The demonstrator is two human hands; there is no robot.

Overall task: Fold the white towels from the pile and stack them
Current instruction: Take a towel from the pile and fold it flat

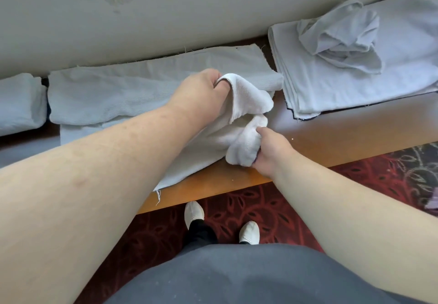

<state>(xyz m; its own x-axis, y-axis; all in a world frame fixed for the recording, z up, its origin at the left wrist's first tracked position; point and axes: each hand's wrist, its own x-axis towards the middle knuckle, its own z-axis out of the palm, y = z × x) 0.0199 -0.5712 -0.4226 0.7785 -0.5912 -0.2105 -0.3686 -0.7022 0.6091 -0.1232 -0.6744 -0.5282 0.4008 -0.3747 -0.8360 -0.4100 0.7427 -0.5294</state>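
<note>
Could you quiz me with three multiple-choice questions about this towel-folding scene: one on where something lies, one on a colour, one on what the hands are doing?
1. Where does the crumpled white towel lie?
A. On the flat stack of white towels at the right
B. On the red carpet
C. Under the wooden table

2. What colour is the patterned carpet under the person's feet?
A. Green
B. Dark red
C. Blue

3. How do the hands meet the white terry towel at the wooden table's front edge?
A. Both lie flat on it
B. Both hang away from it
C. Both grip bunched parts of it

Answers:
1. A, the crumpled towel sits on top of the flat stack.
2. B, the carpet shows dark red with a leaf pattern.
3. C, the left hand and right hand each curl round a fold of cloth.
</note>
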